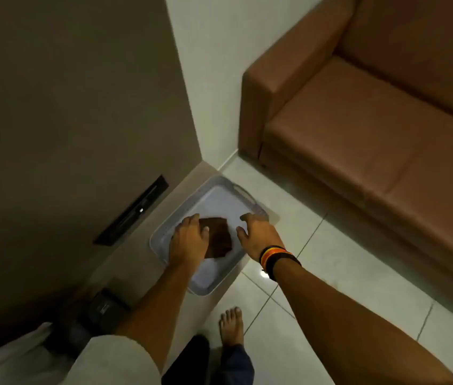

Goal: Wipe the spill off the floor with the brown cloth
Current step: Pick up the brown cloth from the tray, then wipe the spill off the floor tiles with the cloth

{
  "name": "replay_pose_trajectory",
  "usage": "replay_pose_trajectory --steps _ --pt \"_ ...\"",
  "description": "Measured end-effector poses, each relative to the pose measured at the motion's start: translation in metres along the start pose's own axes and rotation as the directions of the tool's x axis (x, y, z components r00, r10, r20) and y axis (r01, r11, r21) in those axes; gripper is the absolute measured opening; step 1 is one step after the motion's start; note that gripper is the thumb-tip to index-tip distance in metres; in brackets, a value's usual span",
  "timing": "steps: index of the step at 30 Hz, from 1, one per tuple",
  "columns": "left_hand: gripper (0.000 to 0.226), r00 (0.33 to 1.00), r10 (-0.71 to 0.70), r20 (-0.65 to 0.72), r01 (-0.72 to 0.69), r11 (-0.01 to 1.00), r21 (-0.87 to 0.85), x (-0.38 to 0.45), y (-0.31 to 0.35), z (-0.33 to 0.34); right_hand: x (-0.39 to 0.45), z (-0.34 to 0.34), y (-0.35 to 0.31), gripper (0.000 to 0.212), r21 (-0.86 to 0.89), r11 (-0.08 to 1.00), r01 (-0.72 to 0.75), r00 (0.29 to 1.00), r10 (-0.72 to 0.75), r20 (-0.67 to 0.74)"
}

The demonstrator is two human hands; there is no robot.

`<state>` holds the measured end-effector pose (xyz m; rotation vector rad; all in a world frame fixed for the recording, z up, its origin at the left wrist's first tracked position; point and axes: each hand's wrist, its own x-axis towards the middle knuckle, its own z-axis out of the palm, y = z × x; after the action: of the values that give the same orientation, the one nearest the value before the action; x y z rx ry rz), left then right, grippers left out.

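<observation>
A folded brown cloth [219,237] lies flat in a white tray [217,276] that sits on a low beige ledge by the wall. My left hand [189,240] rests on the cloth's left edge, thumb over it, fingers partly hiding that side. My right hand [257,234] hovers just right of the cloth, fingers spread and curved, holding nothing. No spill shows on the pale tiled floor [330,287] in this view.
A brown sofa [372,134] stands to the right, close to the tray. A dark slot panel [132,211] is set in the brown wall on the left. My bare foot [230,326] stands on the floor below the ledge [125,270].
</observation>
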<state>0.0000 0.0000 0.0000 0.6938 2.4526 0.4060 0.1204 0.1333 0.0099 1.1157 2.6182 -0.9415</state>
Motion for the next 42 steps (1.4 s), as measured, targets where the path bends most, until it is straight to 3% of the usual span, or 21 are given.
replay_pose_trajectory --steps 5,9,12,16,19,22,25,28,31,36,42 --pt "0.056 0.952 -0.302 0.056 0.306 0.942 -0.138 0.045 -0.066 0.054 0.053 0.099 0.003 0.041 0.244 0.909 -0.337 0.941 0.317 0.12" --pt "0.063 0.921 -0.388 0.047 0.389 0.898 -0.207 0.074 -0.089 0.092 0.088 0.155 0.007 0.038 0.401 0.744 -0.534 0.835 0.539 0.112" --pt "0.076 0.892 -0.449 0.048 0.45 0.875 -0.178 0.085 -0.093 0.106 0.098 0.176 0.009 0.036 0.418 0.698 -0.581 0.792 0.603 0.093" --pt "0.061 0.829 -0.542 0.14 0.547 0.733 -0.404 0.098 -0.09 0.103 0.111 0.178 0.007 0.026 0.48 0.612 -0.629 0.76 0.614 0.213" --pt "0.043 0.862 -0.486 0.144 0.486 0.713 -0.505 0.095 -0.077 0.096 0.109 0.164 0.006 0.019 0.554 0.554 -0.621 0.761 0.594 0.26" --pt "0.043 0.927 -0.374 0.014 0.325 0.788 -0.523 0.078 -0.055 0.083 0.09 0.141 0.01 0.015 0.647 0.544 -0.534 0.796 0.582 0.168" --pt "0.04 0.976 -0.217 -0.031 0.17 0.837 -0.52 0.058 -0.015 0.079 0.057 0.104 0.035 0.012 0.777 0.465 -0.424 0.808 0.583 0.092" --pt "0.034 0.999 -0.029 -0.042 0.006 0.884 -0.468 0.035 0.038 0.091 0.016 0.068 0.076 0.013 0.88 0.355 -0.316 0.775 0.632 0.024" --pt "0.043 0.994 0.111 -0.009 -0.105 0.91 -0.402 0.003 0.096 0.127 -0.032 0.045 0.134 0.017 0.94 0.258 -0.222 0.698 0.715 -0.031" --pt "0.044 0.962 0.196 0.188 -0.132 0.943 -0.306 -0.07 0.167 0.239 -0.122 0.054 0.253 0.018 0.928 0.227 -0.297 0.511 0.858 -0.046" --pt "0.048 0.932 0.077 0.354 0.008 0.972 -0.233 -0.121 0.17 0.386 -0.193 0.115 0.383 0.028 0.852 0.232 -0.469 0.487 0.873 0.03"
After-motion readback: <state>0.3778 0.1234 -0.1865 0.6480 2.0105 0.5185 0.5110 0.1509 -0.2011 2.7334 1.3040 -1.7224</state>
